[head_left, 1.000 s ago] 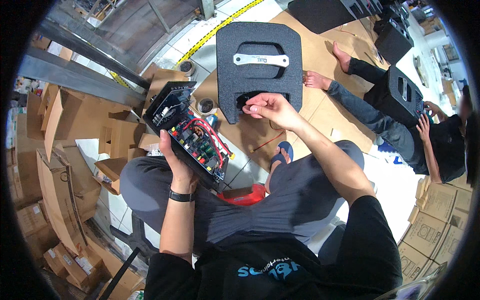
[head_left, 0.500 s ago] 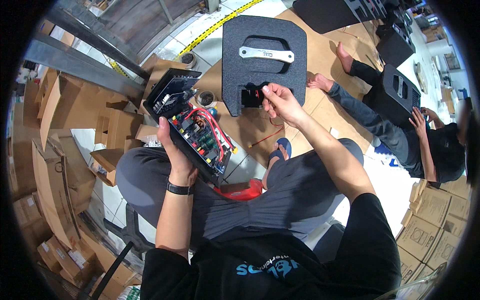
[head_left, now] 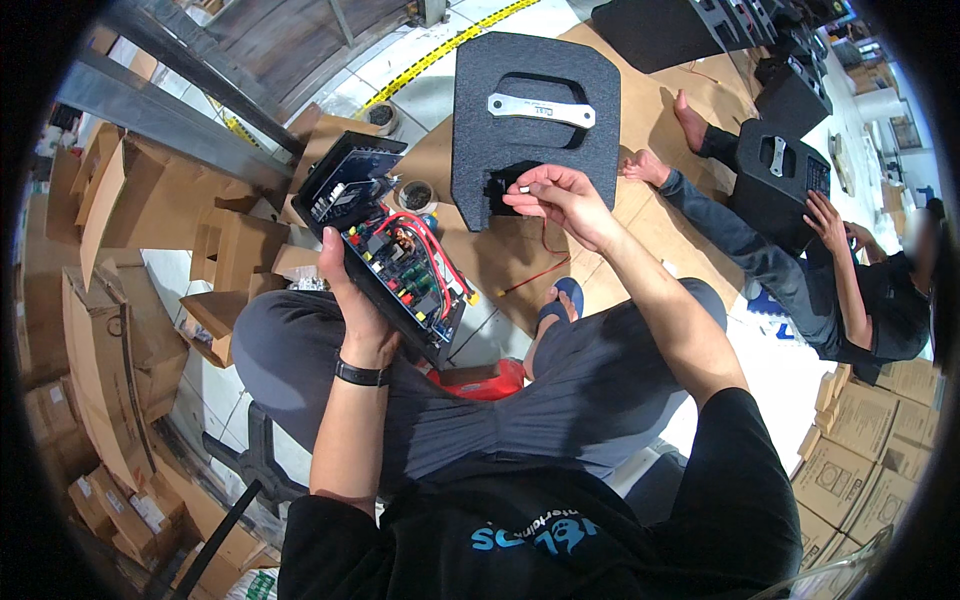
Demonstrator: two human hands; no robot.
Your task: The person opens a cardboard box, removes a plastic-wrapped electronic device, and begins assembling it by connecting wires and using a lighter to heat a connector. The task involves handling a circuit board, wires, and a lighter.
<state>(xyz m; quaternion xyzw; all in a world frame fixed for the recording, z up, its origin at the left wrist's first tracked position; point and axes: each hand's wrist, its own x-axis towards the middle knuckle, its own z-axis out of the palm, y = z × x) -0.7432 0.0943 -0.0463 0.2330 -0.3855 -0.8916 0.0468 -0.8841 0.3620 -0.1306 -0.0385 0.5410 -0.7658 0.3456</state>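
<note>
**Circuit board in one hand, small part in the other**

I see the circuit board [head_left: 400, 265] at centre-left, my left hand [head_left: 355, 305] clamped around it. At two o'clock, my right hand [head_left: 565, 195] pinches a small white part [head_left: 522, 187] against the black speaker cabinet [head_left: 535, 120].

Count, head view: one open black electronics module [head_left: 395, 262] with red wiring, at 9 o'clock. Three black textured speaker cabinets: nearest [head_left: 535, 115] at 12 o'clock, others [head_left: 785, 170], [head_left: 660, 28] toward 2. Two small round cups [head_left: 415, 194], [head_left: 381, 116] at 11. Two persons.
</note>
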